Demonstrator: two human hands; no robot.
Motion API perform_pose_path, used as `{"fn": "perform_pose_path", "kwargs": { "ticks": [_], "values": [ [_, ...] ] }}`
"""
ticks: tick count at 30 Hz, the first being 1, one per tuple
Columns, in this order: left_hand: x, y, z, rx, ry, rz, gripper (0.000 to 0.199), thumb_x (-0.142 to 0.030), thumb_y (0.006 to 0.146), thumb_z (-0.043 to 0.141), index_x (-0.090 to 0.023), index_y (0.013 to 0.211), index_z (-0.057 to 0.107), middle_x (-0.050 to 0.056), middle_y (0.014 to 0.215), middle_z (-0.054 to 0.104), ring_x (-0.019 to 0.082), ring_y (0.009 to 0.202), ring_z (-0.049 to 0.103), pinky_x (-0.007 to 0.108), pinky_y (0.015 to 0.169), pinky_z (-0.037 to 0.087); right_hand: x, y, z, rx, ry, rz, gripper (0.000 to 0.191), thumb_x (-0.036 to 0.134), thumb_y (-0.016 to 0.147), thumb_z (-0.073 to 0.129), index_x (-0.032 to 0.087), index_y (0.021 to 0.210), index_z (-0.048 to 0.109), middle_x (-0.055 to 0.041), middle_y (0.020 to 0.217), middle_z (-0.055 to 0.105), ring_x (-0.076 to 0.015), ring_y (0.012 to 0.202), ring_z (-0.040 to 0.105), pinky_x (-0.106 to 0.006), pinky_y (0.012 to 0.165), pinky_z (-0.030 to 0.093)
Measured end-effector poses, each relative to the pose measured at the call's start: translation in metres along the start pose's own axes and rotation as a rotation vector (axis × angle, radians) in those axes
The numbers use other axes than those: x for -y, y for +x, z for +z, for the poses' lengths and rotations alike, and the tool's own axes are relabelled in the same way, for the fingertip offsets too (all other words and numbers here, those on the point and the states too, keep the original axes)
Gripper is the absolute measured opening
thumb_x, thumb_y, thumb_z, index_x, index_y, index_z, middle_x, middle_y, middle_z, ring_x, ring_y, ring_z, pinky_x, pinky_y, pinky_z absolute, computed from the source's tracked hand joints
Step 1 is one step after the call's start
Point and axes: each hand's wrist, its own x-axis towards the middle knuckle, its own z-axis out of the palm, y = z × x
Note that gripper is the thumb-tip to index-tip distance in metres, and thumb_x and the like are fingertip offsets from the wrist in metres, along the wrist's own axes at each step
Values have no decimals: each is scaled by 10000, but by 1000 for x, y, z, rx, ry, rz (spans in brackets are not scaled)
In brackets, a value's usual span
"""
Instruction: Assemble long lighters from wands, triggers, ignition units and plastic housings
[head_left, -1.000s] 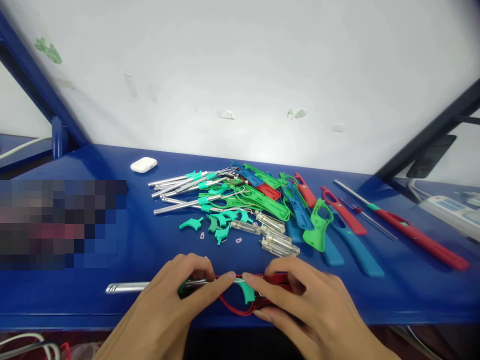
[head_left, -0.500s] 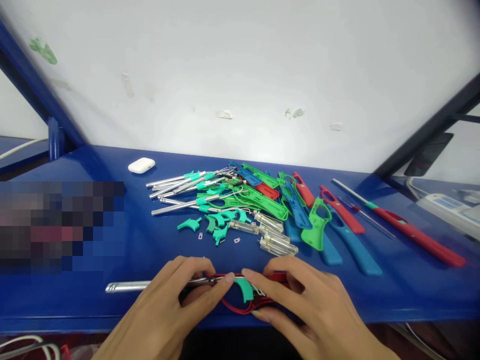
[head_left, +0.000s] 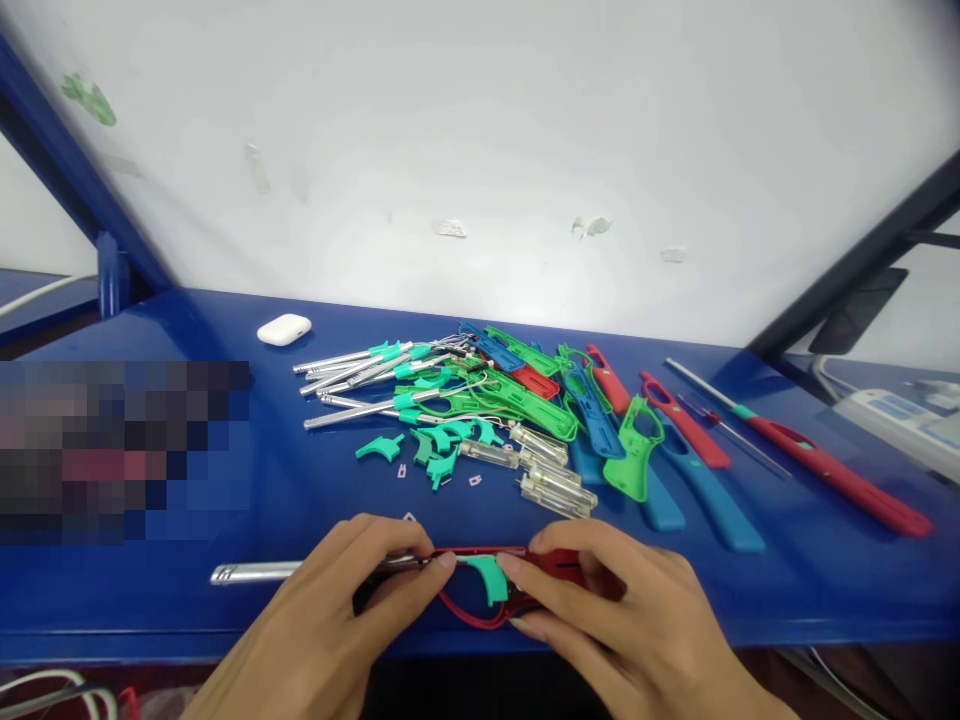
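Both hands hold one partly open long-nosed lighter near the desk's front edge. My left hand (head_left: 341, 595) is closed round its front end, where a silver tube (head_left: 255, 573) sticks out to the left. My right hand (head_left: 630, 605) grips the handle end of the red shell (head_left: 564, 566), thumb and fingers pressing near the turquoise trigger (head_left: 491, 580). The trigger sits in the shell, over the red guard loop. Fingers hide much of the shell's inside. Just beyond my hands lie loose turquoise triggers (head_left: 379, 448) and clear fuel tanks (head_left: 556, 490).
Silver tubes with wires (head_left: 360, 412) and green shell halves (head_left: 525, 400) are heaped on the blue desk (head_left: 300, 500). To the right lie blue handles (head_left: 712, 500), a screwdriver (head_left: 742, 446) and a whole red lighter (head_left: 840, 470). A white case (head_left: 283, 330) sits far left.
My right fingers have shifted slightly right, and my left thumb has drawn back left. More of the trigger's top and the shell's upper edge now shows.
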Motion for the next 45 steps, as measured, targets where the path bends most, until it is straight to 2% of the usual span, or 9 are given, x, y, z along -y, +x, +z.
{"fn": "perform_pose_path", "kwargs": {
  "ticks": [11, 18, 22, 26, 33, 37, 40, 42, 45],
  "values": [
    [-3, 8, -3, -23, -36, -8, 689, 69, 851, 410, -322, 1383, 606, 4, 1239, 661, 93, 1031, 679, 177, 933, 560, 3, 2, 1, -45, -8, 32, 258, 403, 1099, 540, 330, 1250, 735, -18, 1088, 768, -147, 890, 773, -271, 723, 630],
    [-4, 12, -1, -126, 35, 49, 639, 55, 864, 403, -299, 1343, 635, 17, 1161, 696, 101, 938, 683, 177, 857, 570, -9, 7, -13, -214, 65, 121, 163, 222, 1036, 621, 282, 1102, 758, -39, 1025, 736, -158, 910, 753, -258, 776, 624],
    [-3, 18, -6, -84, 117, 65, 640, 49, 858, 434, -307, 1347, 644, 0, 1126, 738, 110, 927, 693, 197, 852, 574, -30, 17, -21, -119, -95, 171, 166, 259, 1047, 614, 301, 1131, 750, -36, 1098, 734, -177, 949, 746, -305, 807, 622],
    [0, 14, -2, -30, 136, 63, 630, 8, 900, 472, -328, 1415, 608, 2, 1201, 737, 137, 1016, 683, 224, 896, 568, -50, 32, -22, 30, -310, 168, 244, 330, 1083, 533, 273, 1193, 743, -61, 1106, 743, -221, 949, 749, -343, 735, 614],
    [5, 18, -9, -148, 190, -38, 424, -138, 991, 561, -339, 1354, 648, 5, 1218, 698, 191, 1108, 611, 302, 942, 523, -47, 68, -24, 204, -411, 90, 269, 337, 1085, 530, 229, 1210, 742, -52, 952, 748, -212, 760, 737, -310, 588, 494],
    [12, 43, -26, -92, 260, -122, 279, -270, 1042, 492, -312, 1127, 754, 23, 1061, 738, 238, 938, 663, 374, 809, 545, -44, 83, -21, 266, -445, 66, 249, 324, 1071, 551, 190, 1008, 751, -46, 831, 728, -190, 622, 678, -303, 491, 314],
    [16, 56, -32, -13, 215, -179, 345, -308, 1035, 466, -293, 921, 792, 29, 933, 755, 228, 825, 690, 350, 731, 566, -49, 87, -14, 260, -454, 86, 251, 304, 1059, 561, 168, 924, 723, -44, 780, 715, -179, 547, 632, -315, 468, 199],
    [17, 59, -33, 49, 180, -208, 299, -279, 994, 512, -305, 916, 800, 18, 933, 768, 219, 837, 717, 311, 696, 570, -53, 87, -10, 241, -432, 90, 261, 306, 1070, 539, 165, 943, 718, -47, 813, 726, -174, 556, 634, -314, 465, 204],
    [18, 59, -32, 173, 130, -268, 289, -228, 958, 527, -316, 970, 802, 11, 995, 779, 210, 880, 745, 270, 664, 564, -56, 86, -12, 186, -362, 86, 306, 370, 1106, 483, 187, 1008, 707, -52, 925, 733, -165, 636, 667, -297, 490, 316]
  ]
}}
